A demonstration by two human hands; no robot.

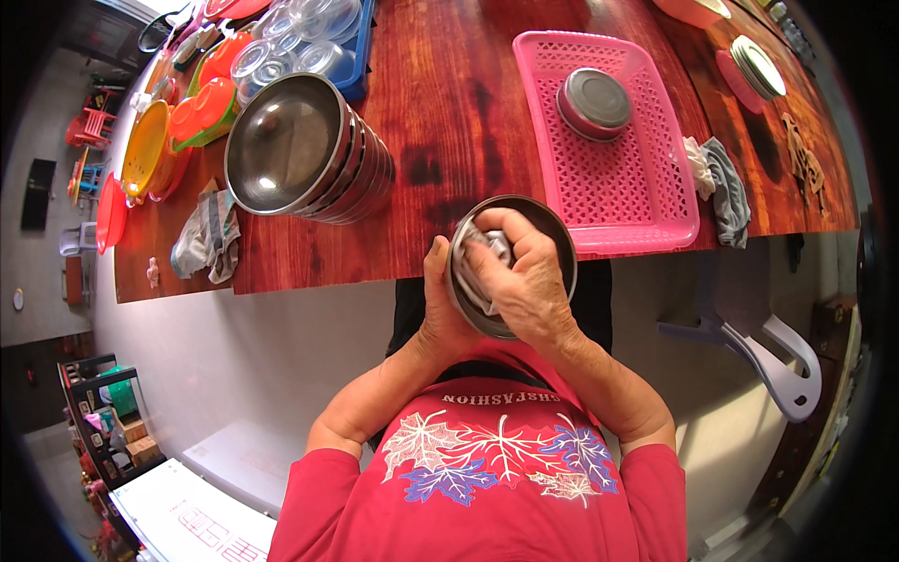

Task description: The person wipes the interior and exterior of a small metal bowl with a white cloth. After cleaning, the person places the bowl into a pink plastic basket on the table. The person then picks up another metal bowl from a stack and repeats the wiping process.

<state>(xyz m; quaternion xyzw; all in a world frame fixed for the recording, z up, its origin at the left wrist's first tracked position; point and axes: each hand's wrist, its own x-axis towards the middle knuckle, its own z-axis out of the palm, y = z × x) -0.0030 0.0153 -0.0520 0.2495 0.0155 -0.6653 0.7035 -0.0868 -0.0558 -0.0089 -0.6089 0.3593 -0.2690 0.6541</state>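
Just beyond the table's front edge, my left hand (446,302) grips the left side of a metal bowl (555,232), its thumb along the outside. A pale cloth (474,277) is bunched inside the bowl, pinched by my right hand (527,274), which presses it against the inner wall. Up and to the left stands a tall stack of metal bowls (288,144) with the top one's hollow facing up. On the right, a pink plastic basket (604,239) holds one metal bowl (595,104) turned upside down.
A grey cloth (730,193) lies right of the basket, a striped cloth (207,239) at the table's left edge. Clear containers (319,24) in a blue tray (355,84), orange cups (214,102) and a yellow colander (146,149) stand far left. White plates (758,67) are at far right.
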